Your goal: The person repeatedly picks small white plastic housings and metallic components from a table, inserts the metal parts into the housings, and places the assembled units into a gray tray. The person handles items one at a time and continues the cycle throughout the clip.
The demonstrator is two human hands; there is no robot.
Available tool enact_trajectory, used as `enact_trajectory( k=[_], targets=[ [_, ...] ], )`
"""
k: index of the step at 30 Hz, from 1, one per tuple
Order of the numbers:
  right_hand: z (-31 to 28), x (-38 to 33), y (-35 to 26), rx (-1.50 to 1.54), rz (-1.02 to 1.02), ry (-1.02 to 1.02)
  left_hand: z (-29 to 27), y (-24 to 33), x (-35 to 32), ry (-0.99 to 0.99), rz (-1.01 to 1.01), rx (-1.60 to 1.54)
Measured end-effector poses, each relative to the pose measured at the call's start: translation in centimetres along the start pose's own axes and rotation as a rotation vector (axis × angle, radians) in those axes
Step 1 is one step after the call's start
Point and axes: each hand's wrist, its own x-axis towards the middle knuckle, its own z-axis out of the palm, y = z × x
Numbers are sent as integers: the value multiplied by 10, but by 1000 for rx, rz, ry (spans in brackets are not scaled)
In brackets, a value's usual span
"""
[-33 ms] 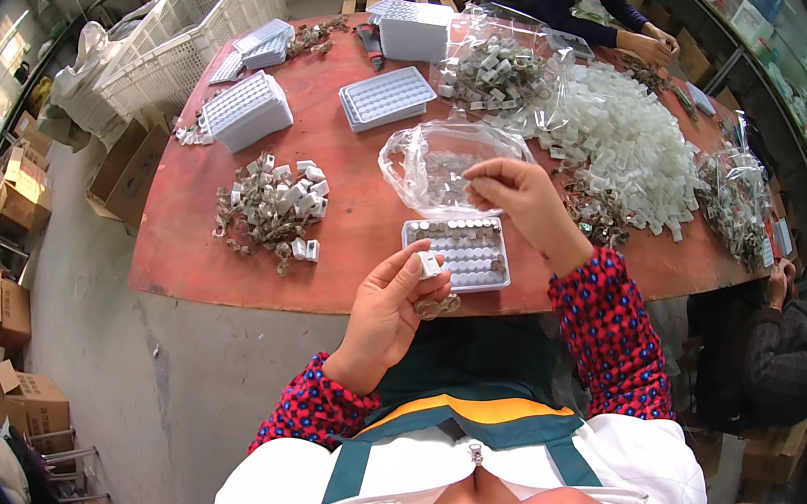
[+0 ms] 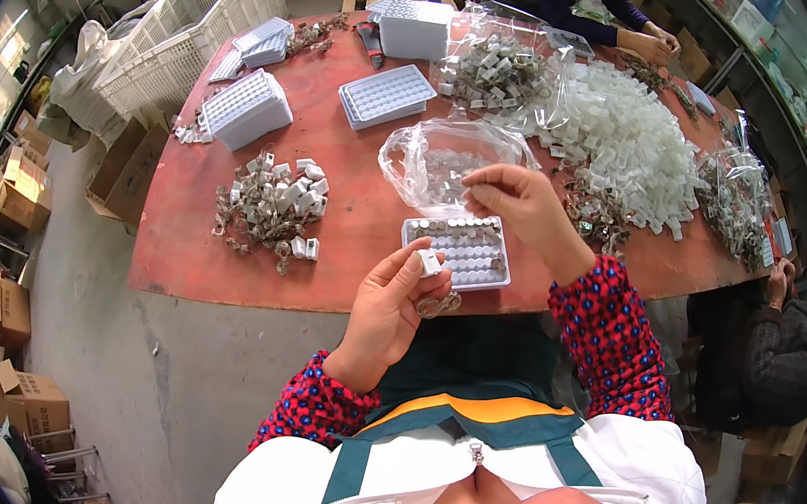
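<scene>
From where I stand, the left hand [image 2: 375,308] has its thumb and fingers clamped on a small white piece [image 2: 429,264], held up over the left side of the white tray [image 2: 479,275]; metal rings [image 2: 438,305] dangle beneath those fingers. That hand looks just as it did in the earlier frame.

The right hand [image 2: 526,215] is what differs: it sits slightly nearer the person now, closer to the tray's far edge. Its thumb and forefinger are drawn in close together near the close side of a clear plastic bag [image 2: 404,173], but I cannot tell whether they meet or pinch anything.

Silver discs [image 2: 474,224] line the far part of the tray, with a few at its right side, and I see no change there. To the left on the red table [image 2: 352,203], the heap of white pieces with rings [image 2: 272,203] lies as before, and so does the big translucent pile [image 2: 625,149] to the right. At the far right, the co-worker's hands [image 2: 650,46] remain close together.
</scene>
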Motion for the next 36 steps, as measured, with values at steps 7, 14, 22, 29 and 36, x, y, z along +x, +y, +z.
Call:
enact_trajectory(
  k=[7, 14, 22, 29, 36],
  targets=[
    [31, -56, -22, -80, -55, 30, 4, -2, -1, -40, -24, -6],
    [46, -80, -12, 57, -155, 49, 7, -8, -4, -131, 5, 29],
    [46, -85, -11, -474, -459, 120, 12, -7, -6, -205, 31, 58],
    [46, -85, -19, -612, -546, 151, 18, -8, -7, -207, 119, 195],
    [48, -89, -17, -698, -620, 151, 21, -5, -14, -105, 98, 356]
  ],
)
